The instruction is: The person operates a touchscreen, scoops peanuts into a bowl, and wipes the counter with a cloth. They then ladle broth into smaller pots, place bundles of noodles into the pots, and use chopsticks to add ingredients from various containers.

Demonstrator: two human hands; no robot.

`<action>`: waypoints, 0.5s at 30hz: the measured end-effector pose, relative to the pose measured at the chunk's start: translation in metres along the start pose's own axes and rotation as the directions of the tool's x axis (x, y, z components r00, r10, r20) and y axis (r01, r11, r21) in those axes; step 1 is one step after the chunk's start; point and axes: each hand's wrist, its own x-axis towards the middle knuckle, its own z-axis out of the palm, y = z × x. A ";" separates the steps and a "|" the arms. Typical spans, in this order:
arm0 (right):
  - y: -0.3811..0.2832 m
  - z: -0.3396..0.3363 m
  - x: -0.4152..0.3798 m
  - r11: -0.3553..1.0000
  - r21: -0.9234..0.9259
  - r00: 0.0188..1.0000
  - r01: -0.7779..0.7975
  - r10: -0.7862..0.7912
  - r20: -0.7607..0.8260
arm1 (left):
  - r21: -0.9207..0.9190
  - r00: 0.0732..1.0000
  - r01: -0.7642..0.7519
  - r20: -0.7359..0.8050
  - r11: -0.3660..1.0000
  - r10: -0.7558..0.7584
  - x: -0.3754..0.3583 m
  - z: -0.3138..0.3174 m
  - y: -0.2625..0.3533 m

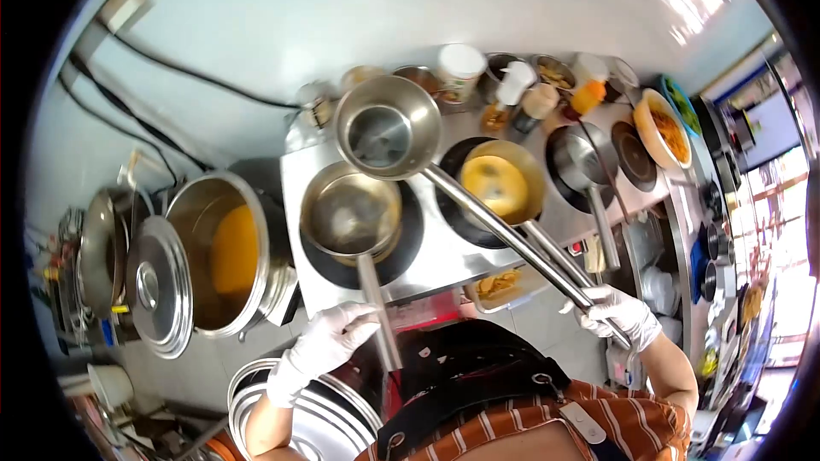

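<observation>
My gloved right hand is wrapped round the long metal handle of a deep steel ladle. The ladle's bowl, with a little clear liquid in it, hangs over the back of the left burner. A steel saucepan sits on that burner; what is inside is blurred. My gloved left hand closes its fingertips on the saucepan's handle. Beside it, a second saucepan holds yellow liquid on the middle burner, its handle passing close to my right hand. A third saucepan stands on the right.
Left of the stove stands a tall pot with orange-yellow liquid, a lid leaning against it. Jars and bottles line the back. An orange bowl is at the right end. More steel lids lie below my left arm.
</observation>
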 end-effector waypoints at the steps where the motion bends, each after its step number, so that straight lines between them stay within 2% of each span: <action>1: 0.003 -0.017 -0.009 1.000 0.027 0.999 0.009 -0.010 0.040 | 0.063 0.996 -0.008 0.088 0.998 0.002 0.018 0.019 0.023; 2: 0.008 -0.030 -0.018 0.999 0.040 0.999 0.023 -0.024 0.040 | -0.075 0.986 0.071 0.158 0.995 -0.059 0.035 0.044 0.023; 4: 0.010 -0.055 -0.039 0.999 0.028 0.999 0.035 -0.036 0.021 | -0.292 0.925 0.309 0.315 0.905 -0.214 0.070 0.107 0.017; 5: 0.008 -0.070 -0.049 1.000 0.027 0.996 0.007 -0.010 0.090 | -0.303 0.879 0.427 0.362 0.852 -0.311 0.091 0.142 0.020; 6: 0.009 -0.081 -0.055 1.000 0.017 0.996 0.011 -0.012 0.089 | -0.305 0.814 0.547 0.414 0.780 -0.408 0.110 0.174 0.024; 8: 0.013 -0.100 -0.070 0.999 0.020 0.997 0.034 -0.035 0.071 | -0.345 0.758 0.633 0.457 0.693 -0.465 0.147 0.235 0.031; 9: 0.018 -0.114 -0.074 0.999 0.031 0.996 0.041 -0.044 0.078 | -0.468 0.759 0.649 0.451 0.600 -0.470 0.163 0.266 0.020; 12: 0.030 -0.142 -0.081 0.996 0.080 0.998 0.038 -0.041 0.041 | -0.772 0.795 0.542 0.343 0.332 -0.501 0.208 0.340 0.011; 14: 0.033 -0.155 -0.084 0.992 0.115 0.997 0.057 -0.062 0.043 | -0.942 0.909 0.313 0.261 0.117 -0.325 0.234 0.375 -0.008; 15: 0.033 -0.160 -0.085 0.994 0.102 0.997 0.044 -0.050 0.057 | -0.992 0.942 0.128 0.127 -0.015 -0.310 0.241 0.387 0.002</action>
